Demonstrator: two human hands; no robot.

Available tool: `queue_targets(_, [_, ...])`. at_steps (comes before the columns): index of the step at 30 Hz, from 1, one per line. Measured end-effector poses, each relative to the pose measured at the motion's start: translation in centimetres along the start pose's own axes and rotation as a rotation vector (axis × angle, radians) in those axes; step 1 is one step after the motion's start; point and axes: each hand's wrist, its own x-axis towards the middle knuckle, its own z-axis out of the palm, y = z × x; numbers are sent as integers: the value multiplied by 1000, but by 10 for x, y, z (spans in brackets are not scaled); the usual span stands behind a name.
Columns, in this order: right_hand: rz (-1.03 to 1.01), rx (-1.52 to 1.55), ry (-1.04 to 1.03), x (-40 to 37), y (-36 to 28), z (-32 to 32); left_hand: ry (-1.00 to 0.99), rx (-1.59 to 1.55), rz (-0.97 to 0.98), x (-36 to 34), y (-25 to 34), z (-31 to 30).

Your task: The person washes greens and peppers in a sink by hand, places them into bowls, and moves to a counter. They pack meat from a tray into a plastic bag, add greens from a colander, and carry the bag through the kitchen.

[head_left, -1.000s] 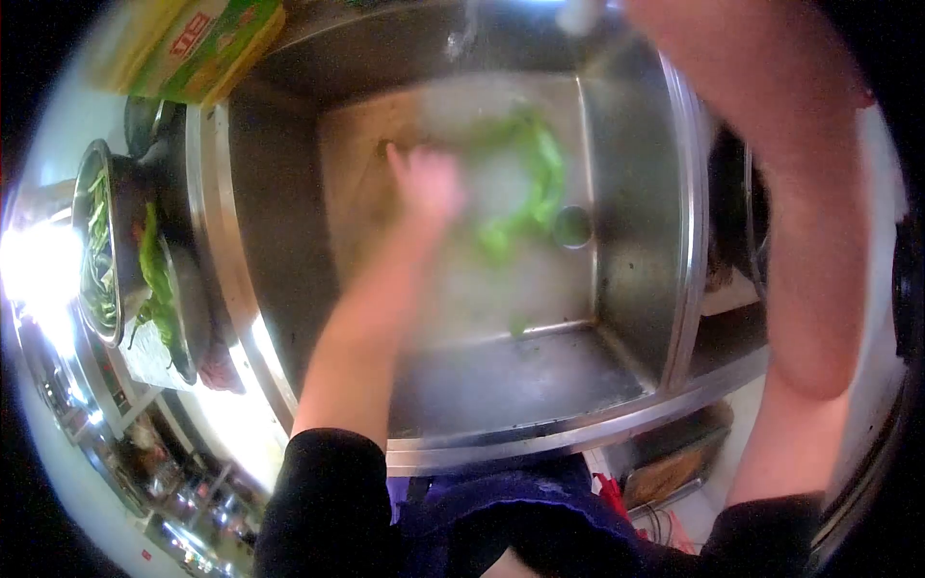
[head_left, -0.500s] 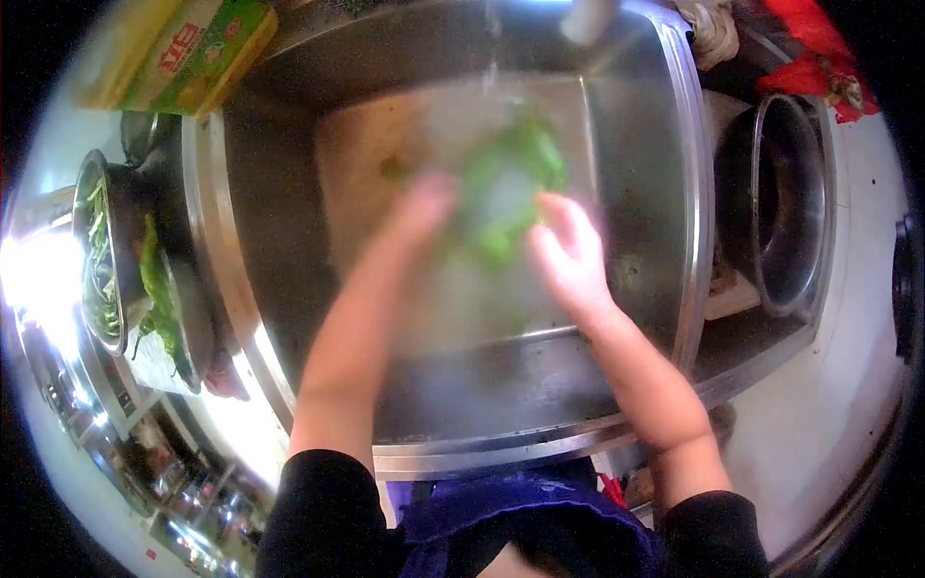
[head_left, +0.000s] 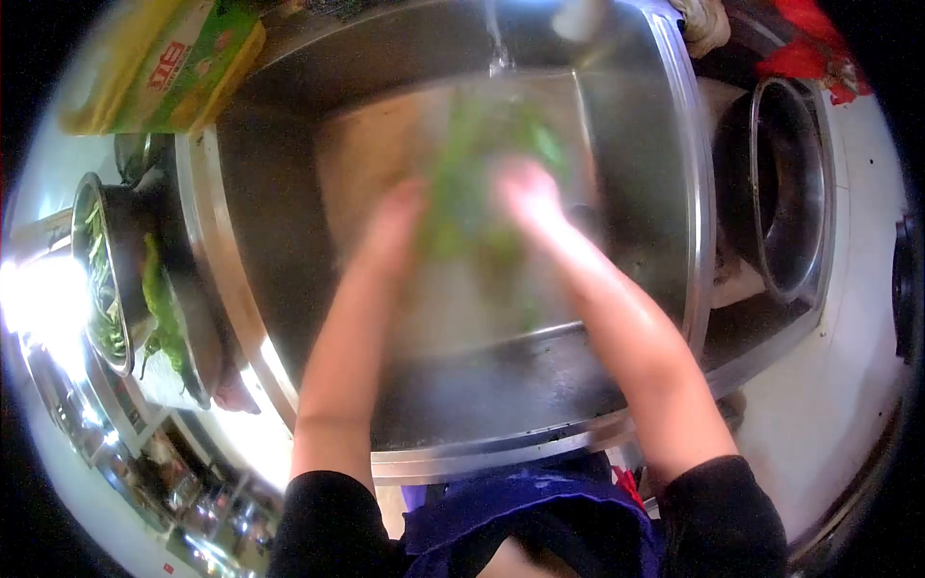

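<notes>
Blurred green vegetables (head_left: pixel 458 183), pepper-like in colour and length, move about over the pale bottom of a steel sink (head_left: pixel 636 183). At their left side is my left hand (head_left: pixel 397 210), its fingers smeared by motion. My right hand (head_left: pixel 528 193) reaches in from the right and overlaps their right part, its fingertips blurred too. I cannot tell how the fingers of either hand lie on them. A thin stream of water (head_left: pixel 496 48) falls at the sink's back, just beyond the vegetables.
On the left stand a bowl of cut green strips (head_left: pixel 101 279) and a metal tray with long green peppers (head_left: pixel 164 313). A yellow-green carton (head_left: pixel 178 67) sits at the back left. Right of the sink is a large steel basin (head_left: pixel 790 193), with a red bag (head_left: pixel 805 48) behind it.
My right hand has moved left and in over the vegetables; my left hand has shifted slightly left. The green vegetables have spread and moved left between the hands.
</notes>
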Motion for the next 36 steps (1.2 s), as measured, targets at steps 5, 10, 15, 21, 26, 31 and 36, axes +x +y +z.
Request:
queue_targets(5, [-158, -611, 426, 21, 24, -19, 168, 674, 462, -1, -13, -5])
queue_targets(10, [37, -692, 181, 30, 13, -18, 388, 861, 608, -16, -13, 14])
queue_targets(15, [-272, -386, 268, 9, 3, -18, -17, 494, 506, -23, -17, 37])
queue_targets(21, [-597, -235, 13, -52, -47, -21, -254, -473, 43, -31, 20, 81])
queue_targets(26, [-363, 177, 62, -61, -75, -53, -436, -1032, -222, -49, 46, 69])
queue_targets(31, [-619, 123, 143, -59, -90, -67, -609, -1170, -286, -56, 47, 54])
queue_targets(36, [-726, 116, 211, -63, -99, -66, -621, -1263, -291, -57, 55, 56])
